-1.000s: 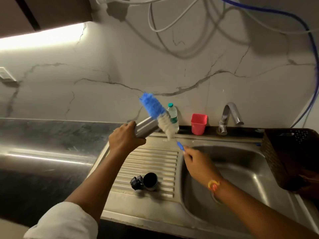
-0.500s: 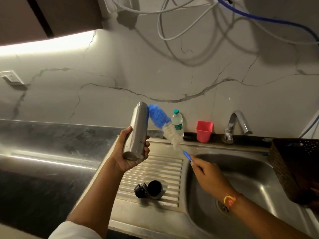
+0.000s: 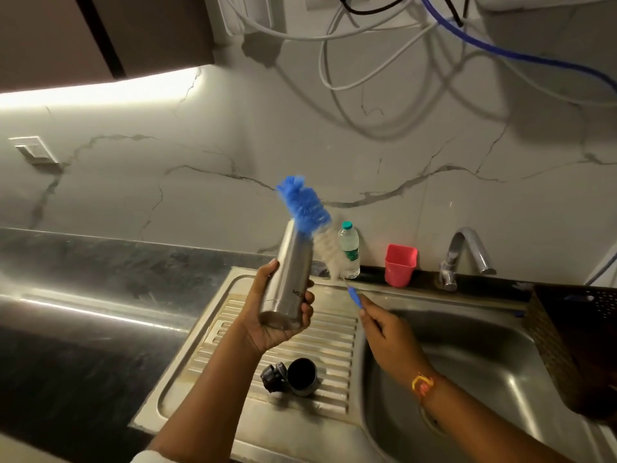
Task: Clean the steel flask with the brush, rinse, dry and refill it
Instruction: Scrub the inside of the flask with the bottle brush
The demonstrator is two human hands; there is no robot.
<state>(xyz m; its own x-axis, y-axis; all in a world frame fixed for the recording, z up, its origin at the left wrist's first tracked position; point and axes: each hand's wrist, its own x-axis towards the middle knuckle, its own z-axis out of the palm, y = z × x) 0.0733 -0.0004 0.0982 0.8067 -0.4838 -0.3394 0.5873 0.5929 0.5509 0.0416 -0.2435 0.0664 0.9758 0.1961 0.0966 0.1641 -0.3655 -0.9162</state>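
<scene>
Steel flask (image 3: 289, 279), uncapped and gripped upright over the drainboard (image 3: 213, 359) by the left hand (image 3: 277, 320), has the brush (image 3: 305, 207), pinched by the right hand (image 3: 387, 332), beside its mouth: scrubbing seems barely begun, with rinsing, drying and refilling left

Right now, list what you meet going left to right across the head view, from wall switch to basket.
Wall switch → flask → plastic bottle → red cup → tap → basket. The brush overlaps the flask, so it is left out.
</scene>
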